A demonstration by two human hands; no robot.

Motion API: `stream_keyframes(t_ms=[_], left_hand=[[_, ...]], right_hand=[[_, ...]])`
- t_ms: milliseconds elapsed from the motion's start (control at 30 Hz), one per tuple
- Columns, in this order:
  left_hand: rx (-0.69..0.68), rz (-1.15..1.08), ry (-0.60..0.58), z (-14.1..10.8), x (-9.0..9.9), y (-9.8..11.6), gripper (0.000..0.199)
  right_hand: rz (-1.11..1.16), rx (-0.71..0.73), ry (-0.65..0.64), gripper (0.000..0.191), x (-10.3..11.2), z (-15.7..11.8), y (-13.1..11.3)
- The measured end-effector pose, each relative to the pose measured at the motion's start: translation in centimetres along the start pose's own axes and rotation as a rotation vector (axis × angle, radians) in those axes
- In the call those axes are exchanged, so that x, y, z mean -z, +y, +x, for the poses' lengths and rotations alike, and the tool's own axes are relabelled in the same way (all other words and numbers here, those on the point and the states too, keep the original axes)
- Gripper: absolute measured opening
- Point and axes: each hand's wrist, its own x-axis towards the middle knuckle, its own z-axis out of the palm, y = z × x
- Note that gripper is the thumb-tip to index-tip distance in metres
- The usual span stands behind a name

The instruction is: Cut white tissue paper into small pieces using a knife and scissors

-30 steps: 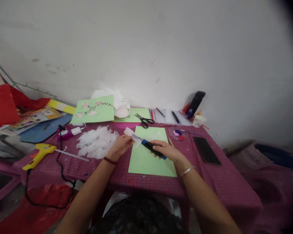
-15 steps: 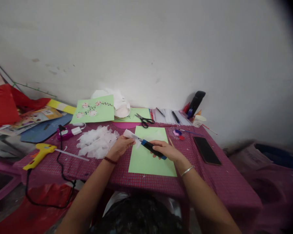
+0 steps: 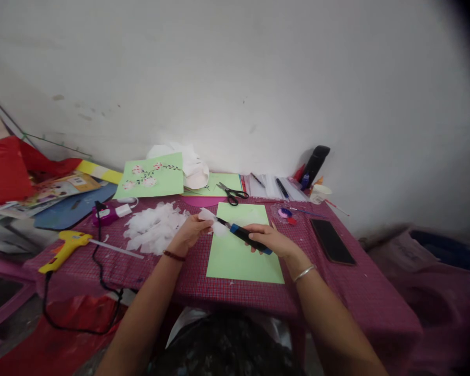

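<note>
My left hand (image 3: 194,232) pinches a small piece of thin white paper (image 3: 207,214) above the left edge of a green sheet (image 3: 243,258). My right hand (image 3: 268,237) is wrapped round a knife-like tool (image 3: 245,235) with a black and blue handle and a slim metal end. Its dark tip points left and reaches the white paper; whether it touches is too small to tell. Left of my left hand lies a heap of torn white paper pieces (image 3: 151,230). Black-handled scissors (image 3: 233,194) rest open behind the green sheet.
A yellow glue gun (image 3: 68,248) with a black cord lies at the left. Behind the heap is a green card with flowers (image 3: 152,180). A phone (image 3: 332,241) lies at the right, near a paintbrush (image 3: 307,212) and a white cup (image 3: 321,193). Pens lie near the wall.
The tool has drawn back slightly to the right with my right hand, and its dark tip now shows. The white paper in my left hand has turned a little.
</note>
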Motion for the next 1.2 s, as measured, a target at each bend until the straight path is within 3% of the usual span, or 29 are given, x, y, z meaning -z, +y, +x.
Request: stream_keyframes(t_ms=[267, 467, 700, 1033, 1200], left_hand=[[0.131, 0.029, -0.094, -0.6, -1.5, -0.6, 0.016], [0.064, 0.040, -0.161, -0.9, -1.6, -0.7, 0.031], [0.002, 0.028, -0.120, -0.5, -1.2, -1.1, 0.048], [-0.125, 0.015, 0.002, -0.7, -1.8, -0.4, 0.039], [-0.091, -0.054, -0.014, -0.7, -1.9, -0.2, 0.034]], right_hand=[[0.033, 0.034, -0.039, 0.040, -0.4, 0.7, 0.9], [0.041, 0.025, -0.006, 0.040, -0.3, 0.5, 0.7], [0.041, 0.024, -0.008, 0.042, -0.3, 0.3, 0.4], [0.040, 0.033, -0.007, 0.044, -0.5, 0.1, 0.0], [0.037, 0.049, -0.011, 0.043, -0.5, 0.2, 0.3]])
